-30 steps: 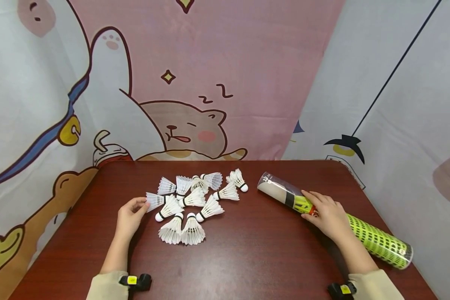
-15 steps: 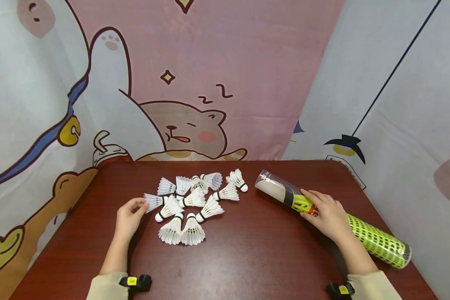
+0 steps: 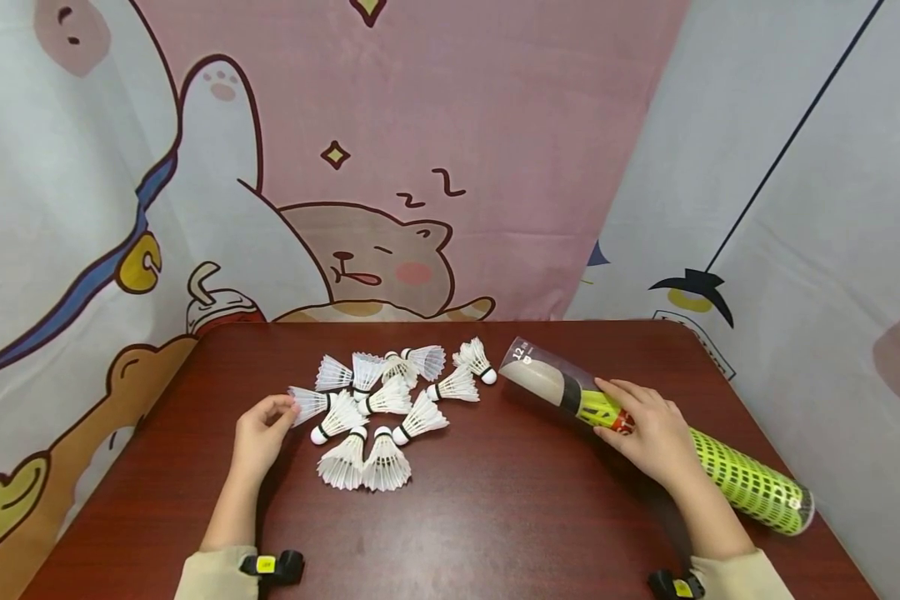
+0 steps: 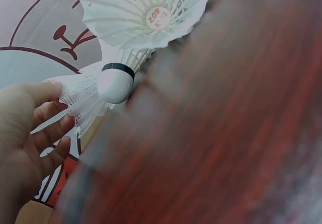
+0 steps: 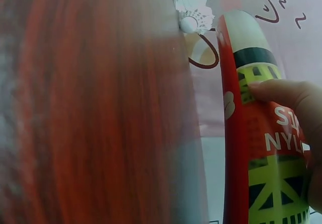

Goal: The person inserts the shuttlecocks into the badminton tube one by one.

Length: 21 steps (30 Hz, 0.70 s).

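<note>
My left hand pinches the skirt rim of a white shuttlecock at the left edge of a loose group. In the left wrist view, thumb and fingers meet at its netted skirt, and a white cork with a black band overlaps it. On the right, my right hand grips a long clear tube round its middle from above. Yellow-green netting shows inside the tube's near part; a pale section and black band show toward its far end. Red lettering lies partly under the fingers.
Several more white shuttlecocks lie on the dark red-brown table, left of centre. One shuttlecock lies near the tube's far end. A cartoon-printed cloth hangs behind the table.
The tube has slid a little to the left with the right hand, its far end nearing the shuttlecocks and turning slightly. The left hand has barely moved.
</note>
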{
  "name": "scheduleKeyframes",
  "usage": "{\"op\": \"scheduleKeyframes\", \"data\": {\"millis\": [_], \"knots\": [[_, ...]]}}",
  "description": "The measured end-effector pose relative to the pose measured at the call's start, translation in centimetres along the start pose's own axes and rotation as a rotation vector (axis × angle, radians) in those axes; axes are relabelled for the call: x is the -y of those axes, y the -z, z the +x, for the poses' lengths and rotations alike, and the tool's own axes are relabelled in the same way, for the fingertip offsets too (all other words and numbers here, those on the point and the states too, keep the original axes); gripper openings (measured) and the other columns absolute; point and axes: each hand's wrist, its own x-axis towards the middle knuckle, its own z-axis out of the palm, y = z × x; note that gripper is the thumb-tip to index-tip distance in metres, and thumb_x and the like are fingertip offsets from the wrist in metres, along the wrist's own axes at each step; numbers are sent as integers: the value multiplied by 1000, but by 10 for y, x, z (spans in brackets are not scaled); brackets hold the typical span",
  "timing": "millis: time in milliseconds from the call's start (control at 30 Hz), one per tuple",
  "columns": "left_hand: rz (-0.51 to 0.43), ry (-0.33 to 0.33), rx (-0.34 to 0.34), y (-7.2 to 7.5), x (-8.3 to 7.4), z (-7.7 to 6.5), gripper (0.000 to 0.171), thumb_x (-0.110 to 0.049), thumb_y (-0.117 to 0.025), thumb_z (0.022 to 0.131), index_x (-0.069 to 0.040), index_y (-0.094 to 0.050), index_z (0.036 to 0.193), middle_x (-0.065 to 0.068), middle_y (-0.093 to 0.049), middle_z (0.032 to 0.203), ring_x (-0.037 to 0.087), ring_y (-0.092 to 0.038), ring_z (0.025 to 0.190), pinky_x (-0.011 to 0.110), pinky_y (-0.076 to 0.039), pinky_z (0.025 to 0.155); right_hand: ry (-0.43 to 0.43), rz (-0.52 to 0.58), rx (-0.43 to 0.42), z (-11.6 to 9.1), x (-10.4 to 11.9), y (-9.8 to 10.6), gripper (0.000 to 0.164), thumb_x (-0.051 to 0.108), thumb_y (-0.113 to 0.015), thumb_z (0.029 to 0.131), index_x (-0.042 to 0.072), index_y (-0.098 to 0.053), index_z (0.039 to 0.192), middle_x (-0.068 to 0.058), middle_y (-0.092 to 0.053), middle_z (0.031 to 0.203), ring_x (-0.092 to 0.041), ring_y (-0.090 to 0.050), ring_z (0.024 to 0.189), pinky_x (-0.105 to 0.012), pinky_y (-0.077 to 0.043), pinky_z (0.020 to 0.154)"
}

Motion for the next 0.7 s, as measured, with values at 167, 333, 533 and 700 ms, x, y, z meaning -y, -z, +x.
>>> {"op": "scheduleKeyframes", "data": {"millis": [167,333,533,700], "knots": [[-14,-33,-18,0,-8,-1,6,11,-64,84,9,-65,89,18,-64,72,6,-54,61,14,-41,57,14,15,-24,0,6,3,77,23,-87,68,20,-53,137,-13,-55,127,-34,-49,111,-55,-37,81],[-17,-39,-43,-3,5,3,7,9,-66,84,5,-67,90,10,-65,72,0,-54,63,13,-42,58,28,29,-45,-1,11,5,77,23,-87,66,20,-54,136,-12,-56,126,-33,-50,109,-54,-37,80],[-14,-77,-63,-3,-23,1,6,10,-66,84,7,-67,89,17,-64,73,6,-54,63,14,-42,56,53,52,-68,-4,16,7,78,21,-88,65,21,-55,136,-12,-56,126,-33,-51,110,-55,-37,80],[-11,-103,-54,-2,-57,-2,6,11,-65,83,10,-66,89,19,-65,77,8,-55,66,15,-42,57,72,66,-75,-4,18,9,78,20,-88,65,22,-55,136,-10,-56,127,-31,-50,111,-55,-36,82]]}}
